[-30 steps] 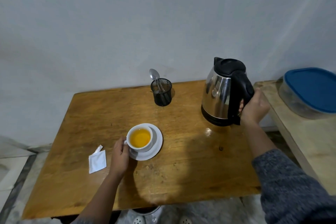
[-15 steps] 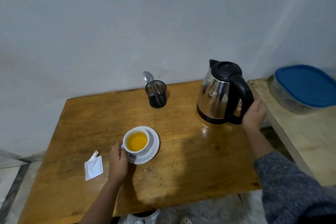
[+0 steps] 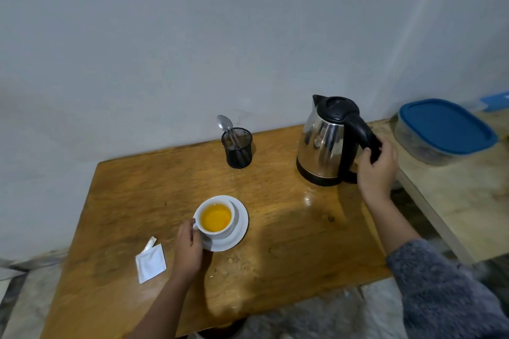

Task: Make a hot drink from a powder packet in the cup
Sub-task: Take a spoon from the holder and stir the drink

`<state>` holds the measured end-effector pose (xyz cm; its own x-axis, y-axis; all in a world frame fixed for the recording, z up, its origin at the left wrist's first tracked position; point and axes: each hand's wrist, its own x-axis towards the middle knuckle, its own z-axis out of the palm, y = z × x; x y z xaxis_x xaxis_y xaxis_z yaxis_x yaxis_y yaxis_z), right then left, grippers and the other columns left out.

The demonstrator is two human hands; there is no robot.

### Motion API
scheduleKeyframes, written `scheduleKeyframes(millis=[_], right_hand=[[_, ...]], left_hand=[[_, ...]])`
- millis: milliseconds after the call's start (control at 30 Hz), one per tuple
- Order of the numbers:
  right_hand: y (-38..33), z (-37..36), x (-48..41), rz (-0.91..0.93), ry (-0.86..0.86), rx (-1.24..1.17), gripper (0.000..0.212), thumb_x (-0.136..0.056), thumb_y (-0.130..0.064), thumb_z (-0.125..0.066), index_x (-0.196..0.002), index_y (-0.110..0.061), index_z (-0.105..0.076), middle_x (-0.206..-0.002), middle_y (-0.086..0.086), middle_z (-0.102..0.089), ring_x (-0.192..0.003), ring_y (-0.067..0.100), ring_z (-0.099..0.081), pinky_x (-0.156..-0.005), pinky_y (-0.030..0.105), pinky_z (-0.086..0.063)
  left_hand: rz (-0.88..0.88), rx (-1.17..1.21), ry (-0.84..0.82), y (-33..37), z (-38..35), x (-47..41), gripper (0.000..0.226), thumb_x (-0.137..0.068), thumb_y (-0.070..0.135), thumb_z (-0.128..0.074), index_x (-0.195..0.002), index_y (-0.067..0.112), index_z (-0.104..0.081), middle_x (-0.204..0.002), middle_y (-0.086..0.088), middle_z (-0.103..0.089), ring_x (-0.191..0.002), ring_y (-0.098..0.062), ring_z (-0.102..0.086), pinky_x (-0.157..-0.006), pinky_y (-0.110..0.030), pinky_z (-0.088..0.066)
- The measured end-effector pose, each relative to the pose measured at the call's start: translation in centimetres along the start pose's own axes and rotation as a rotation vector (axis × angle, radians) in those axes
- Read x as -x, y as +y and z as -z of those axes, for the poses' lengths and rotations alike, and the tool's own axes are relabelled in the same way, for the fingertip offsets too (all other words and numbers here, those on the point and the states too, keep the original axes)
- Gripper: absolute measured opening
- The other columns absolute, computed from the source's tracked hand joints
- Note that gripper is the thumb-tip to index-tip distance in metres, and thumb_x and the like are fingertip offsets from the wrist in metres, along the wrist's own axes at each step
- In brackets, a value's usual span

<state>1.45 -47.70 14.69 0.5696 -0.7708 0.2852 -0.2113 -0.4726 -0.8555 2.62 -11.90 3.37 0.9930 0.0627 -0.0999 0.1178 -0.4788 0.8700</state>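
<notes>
A white cup [image 3: 216, 217] holding orange-yellow liquid sits on a white saucer [image 3: 240, 224] near the middle of the wooden table [image 3: 289, 242]. My left hand [image 3: 190, 249] pinches the cup's handle on its left side. A torn white powder packet [image 3: 151, 263] lies flat to the left of that hand. At the back right a steel kettle [image 3: 323, 143] with a black lid stands on the table. My right hand [image 3: 377, 170] has its fingers loosely around the lower part of the kettle's black handle [image 3: 360, 132].
A black mesh holder [image 3: 239, 150] with a spoon [image 3: 225, 125] in it stands at the back of the table, against the wall. A container with a blue lid [image 3: 446, 129] sits on a lighter side surface [image 3: 462, 201] to the right. Crumbs lie near the saucer.
The kettle stays set down at the back right; my right hand has slid lower on its handle and its grip has loosened. My left hand stays on the cup's handle.
</notes>
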Motion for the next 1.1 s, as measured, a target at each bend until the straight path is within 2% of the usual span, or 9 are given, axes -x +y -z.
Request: scheduleKeyframes(millis=[100,200,300,600,767,833,933,1033,1100], right_hand=[[-1.9,-0.5,1.3,0.142,-0.031,0.003,0.039,-0.091,-0.003,-0.047,-0.13,-0.006,-0.048,-0.135,0.013,-0.048,-0.126,0.02,-0.045,-0.101,0.027,-0.035],[-4.2,-2.3,2.3,0.282,-0.144,0.006,0.035,-0.089,-0.001,-0.048,-0.123,-0.006,-0.054,-0.125,0.01,-0.056,-0.115,0.012,-0.048,-0.1,0.031,-0.041],[-6.8,-5.9,3.2,0.311,-0.372,0.013,0.028,-0.09,-0.002,-0.05,-0.114,-0.007,-0.061,-0.112,0.004,-0.06,-0.101,0.011,-0.052,-0.088,0.017,-0.042],[-9.1,-21.1,2.3,0.048,-0.79,0.168,0.019,-0.085,-0.002,-0.052,-0.088,-0.013,-0.067,-0.088,0.005,-0.062,-0.083,0.016,-0.055,-0.075,0.022,-0.039],[-9.1,-26.3,0.5,-0.035,-0.771,0.332,0.01,-0.081,0.002,-0.056,-0.084,-0.001,-0.065,-0.096,0.015,-0.066,-0.084,0.029,-0.067,-0.08,0.037,-0.057],[-9.0,-27.6,0.1,-0.068,-0.802,0.404,0.012,-0.08,0.003,-0.063,-0.091,0.005,-0.064,-0.096,0.018,-0.068,-0.07,0.026,-0.068,-0.067,0.031,-0.06],[-9.0,-28.9,0.2,-0.045,-0.831,0.514,0.01,-0.08,0.002,-0.066,-0.081,0.001,-0.056,-0.082,0.016,-0.061,-0.05,0.018,-0.057,-0.032,0.011,-0.041],[-9.1,-29.5,0.5,-0.007,-0.797,0.586,0.012,-0.078,-0.002,-0.067,-0.084,-0.001,-0.056,-0.095,0.02,-0.063,-0.081,0.034,-0.067,-0.06,0.028,-0.053],[-9.0,-29.9,0.5,0.017,-0.786,0.622,0.014,-0.079,-0.003,-0.065,-0.092,0.001,-0.061,-0.1,0.021,-0.062,-0.089,0.036,-0.064,-0.068,0.034,-0.051]], left_hand=[[-0.007,-0.008,-0.023,0.1,0.2,0.1,0.017,-0.097,0.015,-0.038,-0.106,0.019,-0.052,-0.106,-0.004,-0.055,-0.099,-0.019,-0.051,-0.083,-0.031,-0.037],[-0.018,-0.001,-0.046,0.0,0.3,0.2,0.02,-0.097,0.018,-0.039,-0.112,0.019,-0.052,-0.109,-0.002,-0.055,-0.1,-0.017,-0.052,-0.084,-0.029,-0.038],[-0.031,0.014,-0.072,0.2,0.6,0.2,0.017,-0.097,0.019,-0.04,-0.108,0.024,-0.051,-0.108,0.0,-0.056,-0.097,-0.011,-0.053,-0.079,-0.023,-0.039],[-0.007,0.026,-0.127,-1.4,1.2,-0.9,0.016,-0.095,0.019,-0.04,-0.104,0.021,-0.054,-0.102,-0.003,-0.058,-0.096,-0.005,-0.051,-0.08,-0.027,-0.037],[-0.057,0.047,-0.172,-1.9,1.5,-1.0,0.021,-0.094,0.034,-0.036,-0.105,0.047,-0.049,-0.108,0.015,-0.054,-0.104,0.001,-0.05,-0.084,-0.008,-0.038],[-0.038,0.036,-0.195,-1.8,1.7,-1.1,0.023,-0.096,0.032,-0.037,-0.107,0.049,-0.047,-0.111,0.019,-0.052,-0.107,0.004,-0.049,-0.086,-0.006,-0.037],[-0.003,0.045,-0.219,-1.7,1.8,-1.3,0.025,-0.097,0.032,-0.037,-0.107,0.053,-0.046,-0.113,0.019,-0.052,-0.109,0.005,-0.048,-0.088,-0.01,-0.039],[-0.024,0.041,-0.212,-1.5,1.9,-1.4,0.027,-0.095,0.033,-0.037,-0.105,0.057,-0.045,-0.111,0.022,-0.051,-0.108,0.009,-0.047,-0.086,-0.004,-0.036],[-0.031,0.042,-0.211,-1.5,2.0,-1.4,0.027,-0.093,0.033,-0.036,-0.106,0.055,-0.045,-0.112,0.022,-0.051,-0.109,0.008,-0.047,-0.086,-0.003,-0.035]])
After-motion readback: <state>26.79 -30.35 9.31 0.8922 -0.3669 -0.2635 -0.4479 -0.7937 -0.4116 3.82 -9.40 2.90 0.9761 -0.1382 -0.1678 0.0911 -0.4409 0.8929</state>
